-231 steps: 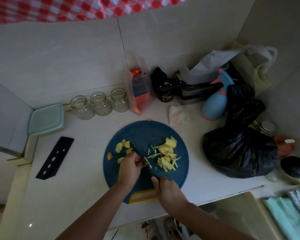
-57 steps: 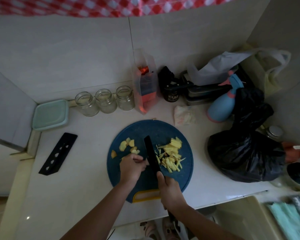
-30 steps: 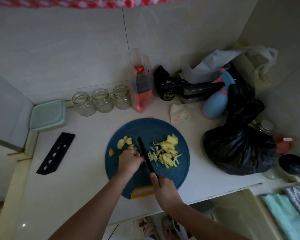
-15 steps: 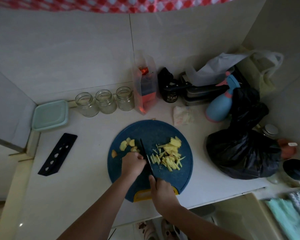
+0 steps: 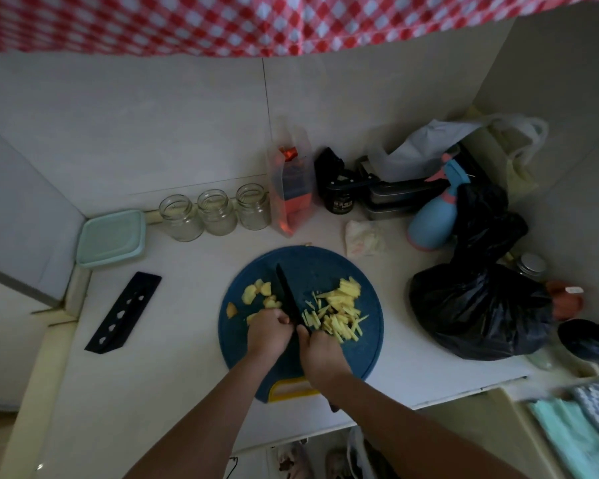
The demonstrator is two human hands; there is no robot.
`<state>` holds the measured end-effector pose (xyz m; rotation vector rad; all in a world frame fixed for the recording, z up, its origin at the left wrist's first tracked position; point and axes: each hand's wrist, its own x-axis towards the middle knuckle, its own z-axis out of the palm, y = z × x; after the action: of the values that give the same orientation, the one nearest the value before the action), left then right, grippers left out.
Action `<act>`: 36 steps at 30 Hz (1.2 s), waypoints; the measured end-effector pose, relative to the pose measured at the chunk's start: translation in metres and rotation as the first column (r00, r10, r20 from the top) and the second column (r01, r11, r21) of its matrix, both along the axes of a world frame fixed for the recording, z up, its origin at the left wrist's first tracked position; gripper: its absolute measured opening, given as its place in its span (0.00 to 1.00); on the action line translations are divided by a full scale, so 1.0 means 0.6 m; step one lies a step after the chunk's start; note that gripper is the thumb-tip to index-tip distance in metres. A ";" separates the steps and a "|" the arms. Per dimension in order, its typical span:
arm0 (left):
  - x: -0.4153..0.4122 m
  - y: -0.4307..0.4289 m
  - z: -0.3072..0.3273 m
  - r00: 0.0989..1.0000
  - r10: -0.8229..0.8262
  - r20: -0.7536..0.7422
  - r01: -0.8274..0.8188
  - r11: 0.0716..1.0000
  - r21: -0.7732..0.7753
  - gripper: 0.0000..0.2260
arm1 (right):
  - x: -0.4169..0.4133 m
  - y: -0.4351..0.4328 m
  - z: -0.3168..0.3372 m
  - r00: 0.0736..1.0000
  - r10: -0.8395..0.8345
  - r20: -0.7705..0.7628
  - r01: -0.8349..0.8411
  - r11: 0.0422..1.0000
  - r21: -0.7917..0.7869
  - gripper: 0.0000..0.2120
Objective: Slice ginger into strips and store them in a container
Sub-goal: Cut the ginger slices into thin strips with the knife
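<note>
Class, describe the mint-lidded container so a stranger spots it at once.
From the round blue cutting board mid-counter, look to the back left corner. Left of three glass jars sits the container: unlike those clear, open jars, it is low, square and mint-lidded.

White countertop, wall behind and at both sides. Round blue cutting board near front edge, yellow handle toward person. Black knife sheath left of board, apart. Teal lidded container in rear left corner. Three empty glass jars in row along back wall. Clear packet, black jar, stacked metal tins further right. Blue spray bottle touching black plastic bag. Crumpled white wrapper just behind board.
</note>
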<state>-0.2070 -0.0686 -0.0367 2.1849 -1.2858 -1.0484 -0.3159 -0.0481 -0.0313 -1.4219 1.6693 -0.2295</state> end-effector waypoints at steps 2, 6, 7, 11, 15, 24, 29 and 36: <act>0.003 0.001 0.000 1.000 0.015 -0.023 -0.015 1.000 0.005 0.11 | -0.010 0.006 -0.001 0.993 -0.058 0.099 0.058 0.998 0.005 0.23; 0.013 -0.004 0.000 0.986 0.073 -0.152 -0.060 0.995 0.084 0.06 | -0.040 0.013 0.005 0.976 -0.113 0.187 0.093 0.989 0.114 0.21; 0.015 -0.008 0.000 0.977 0.081 -0.196 -0.057 0.990 0.126 0.06 | -0.048 0.012 0.011 0.980 -0.099 0.175 0.075 0.987 0.139 0.21; 0.020 -0.030 0.030 0.945 0.036 -0.324 0.062 0.956 0.287 0.09 | -0.070 -0.007 0.037 0.963 -0.087 0.255 0.034 0.978 0.205 0.23; 0.042 -0.068 0.047 0.993 -0.056 -0.102 0.075 0.977 0.198 0.09 | -0.096 -0.024 0.059 0.995 -0.001 0.101 0.002 1.000 -0.010 0.21; 0.050 -0.247 0.028 0.922 -0.318 0.222 0.345 0.934 -0.092 0.12 | -0.135 -0.072 0.064 0.997 -0.076 0.010 0.076 0.997 -0.013 0.16; 0.011 -0.265 -0.014 0.885 -0.426 0.187 0.440 0.897 -0.039 0.19 | -0.135 -0.083 0.069 0.987 -0.155 0.054 0.155 0.988 -0.003 0.18; -0.008 -0.245 -0.009 0.804 -0.562 0.194 0.584 0.807 -0.082 0.16 | -0.148 -0.064 0.060 0.983 -0.169 0.071 0.171 0.985 -0.020 0.15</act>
<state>-0.2115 -0.2159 -0.0421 1.8335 -2.1193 -0.9515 -0.4049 -0.0865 0.0049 -1.2760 1.7370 -0.3938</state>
